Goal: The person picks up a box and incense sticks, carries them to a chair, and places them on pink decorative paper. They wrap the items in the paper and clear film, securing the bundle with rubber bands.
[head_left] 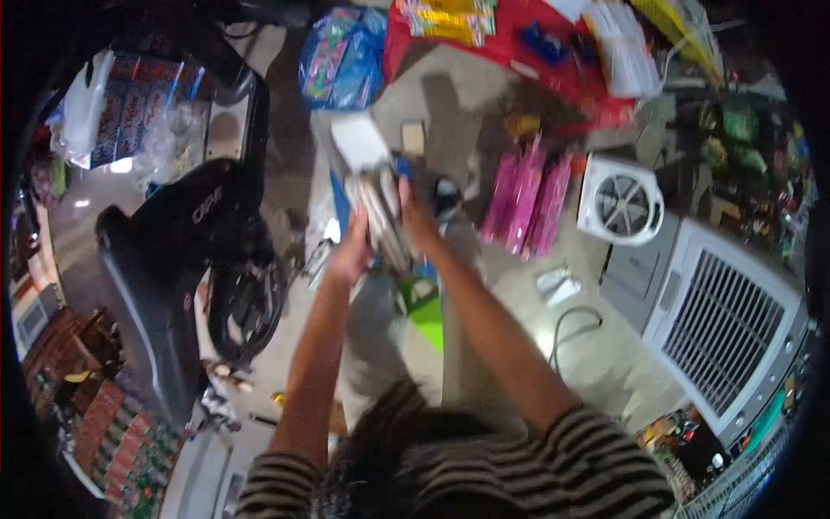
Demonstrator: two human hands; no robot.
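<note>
Between my two hands is a blurred greyish-white bundle that looks like stacked or folded layers; its exact kind cannot be made out. My left hand is closed against its left side. My right hand grips its right side, fingers partly hidden. Just beyond the bundle lies a white rectangular thing, flat side up. Something blue shows beside my left hand. Below the bundle, near my legs, a bright green piece is visible.
A black motorcycle stands at left. Pink packets, a white fan and a large slatted unit are at right. A blue plastic bag and a red surface lie ahead. A dark hose curves on the floor.
</note>
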